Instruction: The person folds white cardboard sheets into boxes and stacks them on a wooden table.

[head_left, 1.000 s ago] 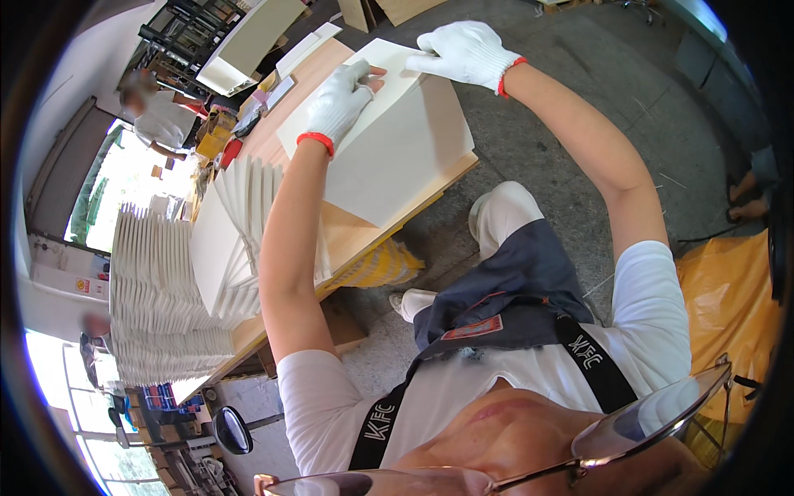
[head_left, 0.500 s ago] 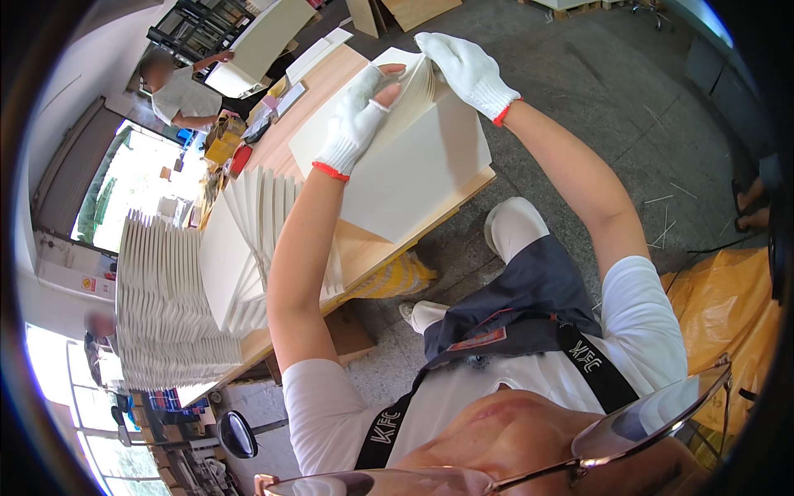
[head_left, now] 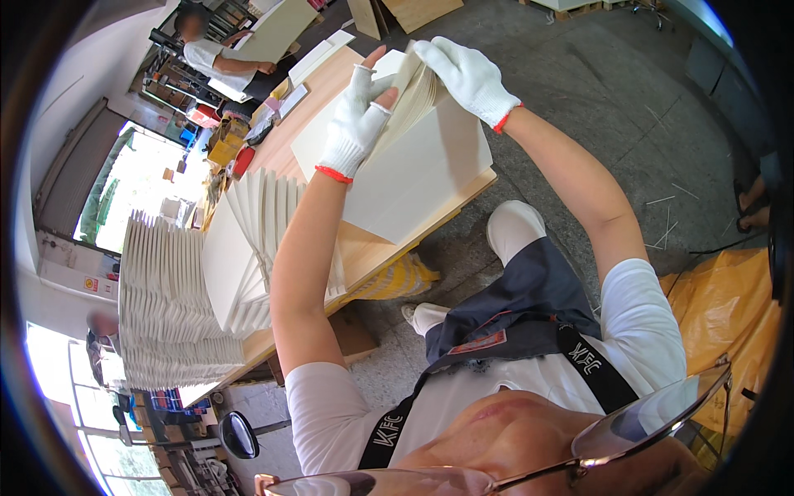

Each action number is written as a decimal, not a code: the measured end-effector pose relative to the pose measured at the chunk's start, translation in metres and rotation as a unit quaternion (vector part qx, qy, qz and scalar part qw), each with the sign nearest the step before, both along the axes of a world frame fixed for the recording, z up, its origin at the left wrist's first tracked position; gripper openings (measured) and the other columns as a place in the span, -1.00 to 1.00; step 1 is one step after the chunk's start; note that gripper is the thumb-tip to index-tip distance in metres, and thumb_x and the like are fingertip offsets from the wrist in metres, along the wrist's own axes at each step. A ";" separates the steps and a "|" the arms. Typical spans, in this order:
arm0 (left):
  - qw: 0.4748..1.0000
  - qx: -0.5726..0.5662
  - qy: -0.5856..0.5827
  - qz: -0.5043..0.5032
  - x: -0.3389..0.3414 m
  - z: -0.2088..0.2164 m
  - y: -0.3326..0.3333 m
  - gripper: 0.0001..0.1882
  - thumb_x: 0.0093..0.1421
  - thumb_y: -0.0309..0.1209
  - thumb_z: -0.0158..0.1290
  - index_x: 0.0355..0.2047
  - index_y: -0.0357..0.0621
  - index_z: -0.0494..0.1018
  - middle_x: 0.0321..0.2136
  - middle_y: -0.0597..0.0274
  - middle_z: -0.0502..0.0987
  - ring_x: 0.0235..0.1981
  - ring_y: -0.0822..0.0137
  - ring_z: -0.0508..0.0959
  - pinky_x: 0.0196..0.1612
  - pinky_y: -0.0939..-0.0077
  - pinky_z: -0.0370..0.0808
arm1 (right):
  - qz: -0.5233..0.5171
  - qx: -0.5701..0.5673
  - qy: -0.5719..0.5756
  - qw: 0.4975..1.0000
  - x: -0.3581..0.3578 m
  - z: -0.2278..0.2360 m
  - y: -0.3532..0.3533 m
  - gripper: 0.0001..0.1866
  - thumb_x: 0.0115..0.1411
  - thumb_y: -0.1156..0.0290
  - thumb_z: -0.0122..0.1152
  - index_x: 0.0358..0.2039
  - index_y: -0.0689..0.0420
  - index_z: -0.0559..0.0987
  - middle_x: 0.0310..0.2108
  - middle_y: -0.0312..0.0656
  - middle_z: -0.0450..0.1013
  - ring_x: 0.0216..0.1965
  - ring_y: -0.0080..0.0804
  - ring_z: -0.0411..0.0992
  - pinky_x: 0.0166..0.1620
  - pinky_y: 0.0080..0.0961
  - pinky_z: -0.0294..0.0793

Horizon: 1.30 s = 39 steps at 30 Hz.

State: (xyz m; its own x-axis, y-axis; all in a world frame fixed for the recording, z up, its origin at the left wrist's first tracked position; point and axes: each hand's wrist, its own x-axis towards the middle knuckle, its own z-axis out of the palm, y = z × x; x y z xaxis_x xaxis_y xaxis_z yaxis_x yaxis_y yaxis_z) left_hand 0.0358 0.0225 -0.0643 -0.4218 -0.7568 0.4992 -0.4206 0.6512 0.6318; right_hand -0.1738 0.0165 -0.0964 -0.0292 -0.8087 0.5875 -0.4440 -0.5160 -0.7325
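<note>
Orange sheeting [head_left: 719,302] at right, oval mirror [head_left: 238,435] lower left.

White sheet stacks [head_left: 426,178] lie on a wooden table [head_left: 317,97].

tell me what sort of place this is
Probably a paper or card workshop: wavy-edged stacks of white sheets stand on a long pale wooden worktable, the right hand in a white knitted glove grips a thick white sheet block, and thin pale strips lie on the grey floor.
</note>
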 end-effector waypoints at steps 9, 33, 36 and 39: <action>0.977 0.183 -0.100 0.038 -0.016 0.015 0.022 -0.59 0.23 -0.40 0.12 0.09 -0.02 0.38 -0.23 0.36 0.45 -0.18 0.50 0.40 -0.03 0.60 0.32 | -0.014 -0.027 -0.001 1.000 0.000 -0.008 -0.005 -0.45 0.34 -0.19 -0.24 -0.27 0.01 0.53 -0.37 -0.06 0.52 -0.25 0.05 0.47 -0.22 -0.13 0.40; 0.988 0.123 -0.090 0.034 -0.017 0.011 0.021 -0.60 0.17 -0.39 0.21 0.02 -0.01 0.42 -0.41 0.45 0.40 -0.47 0.62 0.35 -0.42 0.64 0.31 | -0.031 -0.020 0.003 0.999 0.001 -0.012 -0.009 -0.43 0.32 -0.22 -0.22 -0.30 0.04 0.51 -0.39 -0.03 0.52 -0.27 0.05 0.48 -0.23 -0.11 0.39; 0.983 0.143 -0.105 0.036 -0.019 0.013 0.022 -0.60 0.23 -0.36 0.14 0.08 0.00 0.40 -0.39 0.44 0.40 -0.43 0.59 0.37 -0.34 0.63 0.34 | -0.040 -0.030 -0.009 0.999 0.000 -0.016 -0.010 -0.43 0.33 -0.22 -0.21 -0.32 0.05 0.49 -0.44 -0.07 0.48 -0.32 -0.02 0.47 -0.25 -0.17 0.38; 0.990 0.021 -0.140 0.015 -0.010 0.008 0.014 -0.60 0.28 -0.33 0.05 0.14 0.01 0.40 -0.35 0.41 0.43 -0.37 0.54 0.37 -0.21 0.62 0.36 | -0.040 -0.039 -0.019 0.998 0.002 -0.015 -0.008 -0.44 0.34 -0.20 -0.20 -0.36 0.05 0.48 -0.54 -0.17 0.39 -0.43 -0.17 0.43 -0.29 -0.30 0.36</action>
State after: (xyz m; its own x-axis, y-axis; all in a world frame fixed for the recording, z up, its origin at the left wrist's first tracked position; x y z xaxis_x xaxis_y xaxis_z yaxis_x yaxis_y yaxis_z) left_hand 0.0259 0.0363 -0.0560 -0.5169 -0.7883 0.3338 -0.6016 0.6119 0.5134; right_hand -0.1714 0.0084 -0.1116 -0.1163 -0.7547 0.6457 -0.4583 -0.5359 -0.7090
